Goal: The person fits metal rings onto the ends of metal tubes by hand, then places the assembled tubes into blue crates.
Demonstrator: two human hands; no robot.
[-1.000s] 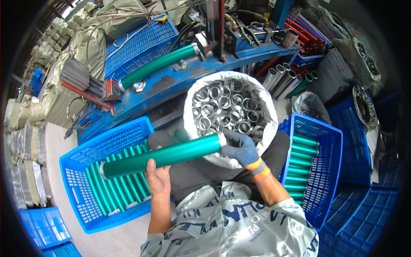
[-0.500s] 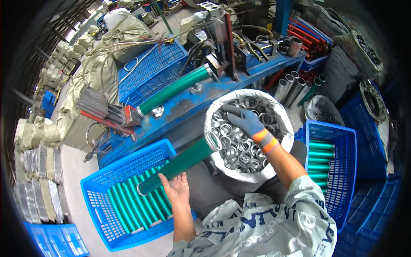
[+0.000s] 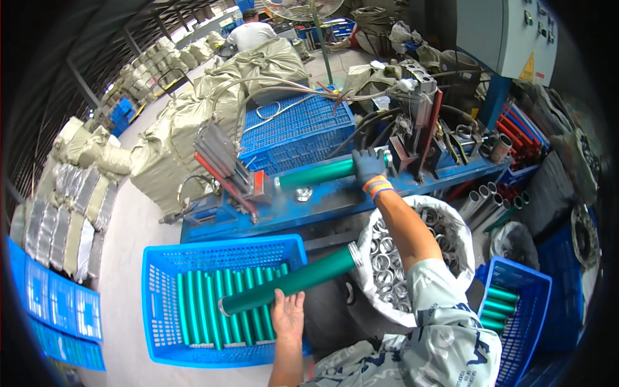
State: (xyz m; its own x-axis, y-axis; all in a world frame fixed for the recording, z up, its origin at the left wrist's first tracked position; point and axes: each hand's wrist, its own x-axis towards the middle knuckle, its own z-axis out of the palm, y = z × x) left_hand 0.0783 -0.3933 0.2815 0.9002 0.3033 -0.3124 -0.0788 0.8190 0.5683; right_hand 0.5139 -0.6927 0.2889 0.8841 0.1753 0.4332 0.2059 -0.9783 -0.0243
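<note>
On bench (image 3: 335, 195), tube (image 3: 319, 173) in R grip (image 3: 369, 166), curled; 2nd tube (image 3: 293, 284) against L grip (image 3: 288, 315), spread.

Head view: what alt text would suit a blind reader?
A person's left hand supports a green tube partly over a blue crate of tubes; the gloved right hand grips another green tube at a blue bench.

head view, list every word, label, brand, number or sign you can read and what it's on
Shirt: dark printed letters, wording not copied here; its finer print is too blurred to read.
Grey control cabinet: yellow triangular sign, no words; the small marks beside it are too small to read.
Green tube over the left basket: no print visible.
</note>
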